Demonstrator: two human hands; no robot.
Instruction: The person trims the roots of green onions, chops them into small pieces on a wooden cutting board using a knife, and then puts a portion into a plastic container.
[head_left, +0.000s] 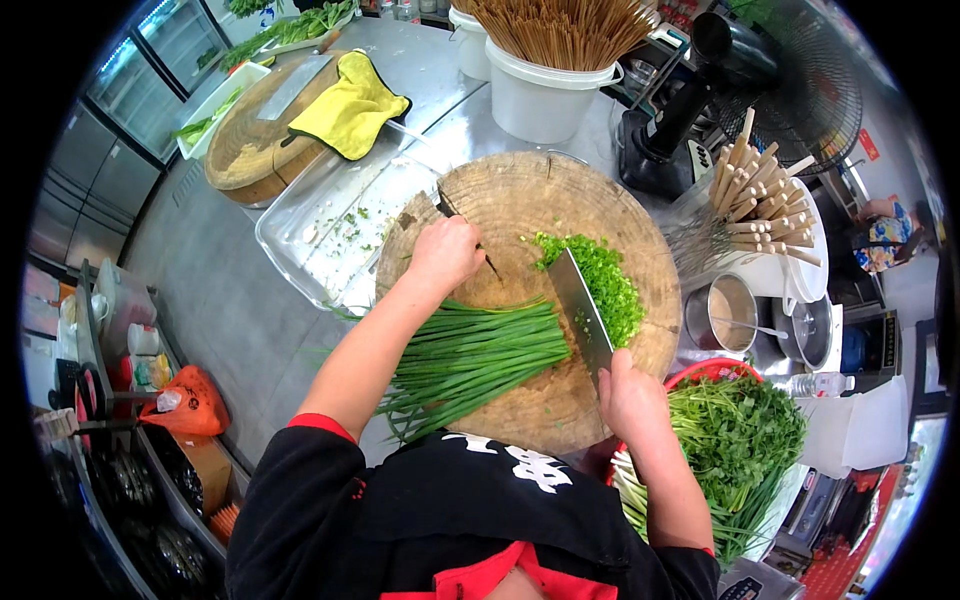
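A big round wooden board point(520, 200) sits in the middle of a shiny metal table point(230, 300). A bunch of long green onions point(470, 355) lies across the board, near its 7 o'clock side. The right hand point(632, 400) is shut tight around the handle of a wide cleaver point(582, 312), at 5 o'clock on the board. The blade stands on the cut ends of the onions. The left hand point(445, 252) is curled in a loose fist and rests on the board just above the onions, at about 10 o'clock. I cannot tell if it holds anything. A pile of small chopped green bits point(600, 280) lies by the blade, at 3 o'clock on the board.

At 9 o'clock from the board is a clear tray point(330, 225) with a few green bits in it. Farther off at 10 o'clock is a second round board point(255, 150) with a yellow cloth point(350, 105) and another cleaver point(292, 85) on top. At 12 o'clock stands a white bucket point(540, 100) full of thin wooden sticks point(565, 30). At 2 o'clock is a black fan point(740, 70) and a holder with thicker wooden sticks point(760, 195). At 3 o'clock is a small metal pot point(722, 315). At 4 o'clock a red basket point(715, 372) holds leafy green herbs point(740, 445).

Along the far left side are metal fridge doors point(120, 130). At 8 o'clock, low down, an orange bag point(190, 405) sits on a shelf.
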